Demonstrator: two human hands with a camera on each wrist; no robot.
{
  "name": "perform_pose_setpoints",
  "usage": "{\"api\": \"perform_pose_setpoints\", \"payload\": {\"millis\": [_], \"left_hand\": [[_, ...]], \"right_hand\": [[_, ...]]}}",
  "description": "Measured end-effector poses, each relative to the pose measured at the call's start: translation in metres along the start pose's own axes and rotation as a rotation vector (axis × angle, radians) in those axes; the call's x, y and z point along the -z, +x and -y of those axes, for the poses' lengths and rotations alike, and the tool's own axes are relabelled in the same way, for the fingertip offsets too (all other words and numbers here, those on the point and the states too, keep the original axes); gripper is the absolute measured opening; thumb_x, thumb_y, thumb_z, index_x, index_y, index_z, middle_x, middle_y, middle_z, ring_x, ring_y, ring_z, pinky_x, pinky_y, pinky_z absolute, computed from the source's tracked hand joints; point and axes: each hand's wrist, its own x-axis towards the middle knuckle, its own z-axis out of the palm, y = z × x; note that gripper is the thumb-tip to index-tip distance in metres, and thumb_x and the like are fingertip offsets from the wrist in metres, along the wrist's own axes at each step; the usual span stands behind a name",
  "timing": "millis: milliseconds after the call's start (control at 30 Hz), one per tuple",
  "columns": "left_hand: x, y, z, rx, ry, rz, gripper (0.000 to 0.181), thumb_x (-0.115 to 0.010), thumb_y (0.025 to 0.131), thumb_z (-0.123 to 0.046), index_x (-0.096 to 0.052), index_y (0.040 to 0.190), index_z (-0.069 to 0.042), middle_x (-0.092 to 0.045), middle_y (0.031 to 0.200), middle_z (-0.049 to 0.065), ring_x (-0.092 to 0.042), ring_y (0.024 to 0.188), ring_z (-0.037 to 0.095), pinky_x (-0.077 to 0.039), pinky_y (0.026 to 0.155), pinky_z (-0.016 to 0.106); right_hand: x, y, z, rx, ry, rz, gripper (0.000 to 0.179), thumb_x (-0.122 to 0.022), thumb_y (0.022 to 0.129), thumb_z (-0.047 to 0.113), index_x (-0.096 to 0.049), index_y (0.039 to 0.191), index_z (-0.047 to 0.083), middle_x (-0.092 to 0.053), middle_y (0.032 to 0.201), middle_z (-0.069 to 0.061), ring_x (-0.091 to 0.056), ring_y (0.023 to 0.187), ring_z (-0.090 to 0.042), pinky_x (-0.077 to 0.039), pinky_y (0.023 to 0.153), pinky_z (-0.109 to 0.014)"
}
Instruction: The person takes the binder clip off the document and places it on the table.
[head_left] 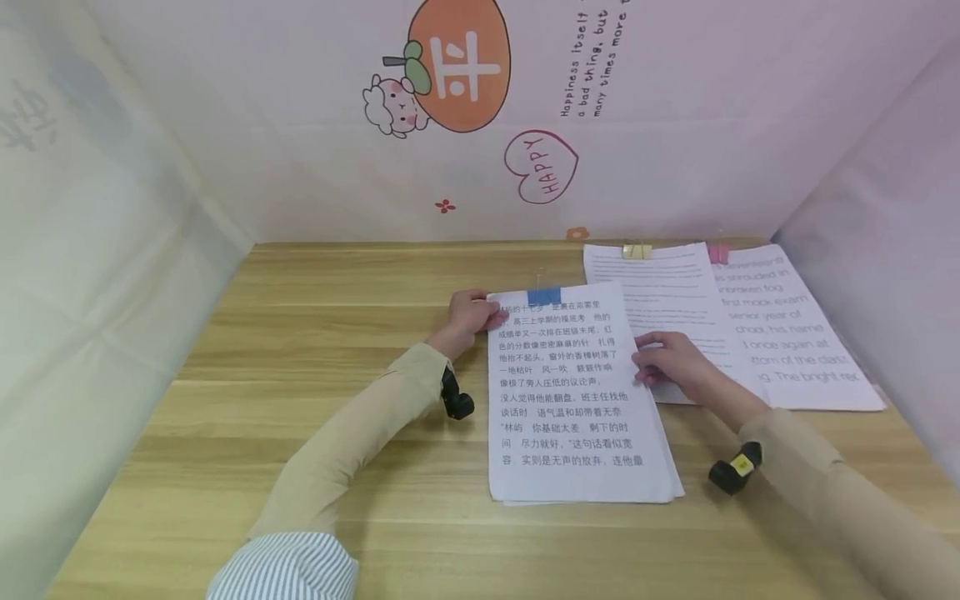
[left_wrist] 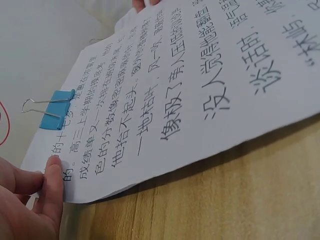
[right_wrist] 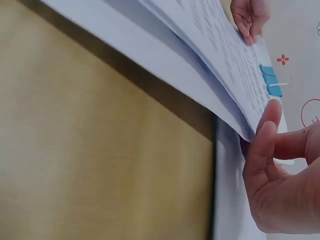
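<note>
A stack of printed sheets [head_left: 570, 392] with large Chinese characters lies at mid-table, its top edge held by a blue binder clip [head_left: 544, 296]. At the stack's upper left corner, my left hand [head_left: 474, 313] pinches the paper, a finger lying over the first characters. My right hand [head_left: 670, 363] grips the stack's right edge with curled fingers, a little below the clip's level. In the right wrist view the layers of paper [right_wrist: 200, 65] fan apart along that edge, near the right hand [right_wrist: 285, 175].
To the right lie two more clipped stacks: one of small English print [head_left: 667, 308] under a gold clip [head_left: 637, 251], partly covering one of large English print [head_left: 810, 333] under a pink clip [head_left: 718, 253]. A printed cloth wall [head_left: 315, 167] rises behind the wooden table [head_left: 300, 333].
</note>
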Motion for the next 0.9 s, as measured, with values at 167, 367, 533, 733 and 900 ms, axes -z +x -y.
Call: {"api": "perform_pose_setpoints", "payload": {"millis": [167,367,533,733,900], "left_hand": [[-0.003,-0.003,0.001,-0.048,-0.015,-0.007,0.042,-0.058,0.089,0.001,-0.049,0.131,0.003,-0.064,0.112,0.025,-0.066,0.067,0.007,-0.057,0.067,0.017],[-0.01,-0.007,0.006,-0.078,-0.035,0.001,0.041,-0.058,0.089,0.003,-0.05,0.129,0.006,-0.062,0.113,0.025,-0.065,0.07,0.008,-0.058,0.07,0.018],[-0.01,-0.009,0.008,-0.097,-0.015,-0.026,0.042,-0.058,0.089,0.003,-0.05,0.13,0.004,-0.061,0.111,0.023,-0.067,0.073,0.01,-0.058,0.07,0.019],[-0.005,-0.01,0.008,-0.102,-0.013,-0.034,0.045,-0.058,0.089,0.002,-0.048,0.133,0.004,-0.061,0.113,0.023,-0.067,0.074,0.011,-0.058,0.071,0.02],[-0.005,-0.012,0.008,-0.099,-0.012,-0.038,0.045,-0.058,0.088,0.002,-0.048,0.132,0.004,-0.061,0.111,0.023,-0.066,0.071,0.01,-0.058,0.069,0.019]], "right_hand": [[0.006,0.031,0.023,-0.013,-0.045,-0.062,0.066,-0.054,0.091,0.012,-0.022,0.144,-0.012,-0.066,0.083,-0.002,-0.063,0.069,-0.005,-0.055,0.068,-0.019],[0.01,0.065,0.052,0.005,-0.122,-0.125,0.067,-0.058,0.087,0.012,-0.027,0.143,-0.009,-0.062,0.11,-0.02,-0.062,0.068,-0.003,-0.054,0.067,-0.017],[0.007,0.082,0.07,0.057,-0.166,-0.094,0.063,-0.058,0.089,0.01,-0.029,0.141,-0.012,-0.057,0.115,-0.026,-0.061,0.065,-0.001,-0.054,0.065,-0.016],[-0.01,0.102,0.092,0.108,-0.085,0.059,0.065,-0.055,0.091,0.005,-0.022,0.144,-0.011,-0.046,0.135,-0.033,-0.06,0.063,0.001,-0.055,0.065,-0.016],[-0.023,0.113,0.104,0.134,-0.103,0.19,0.068,-0.058,0.092,0.011,-0.021,0.145,-0.009,-0.056,0.126,-0.025,-0.06,0.068,-0.004,-0.053,0.066,-0.018]]}}
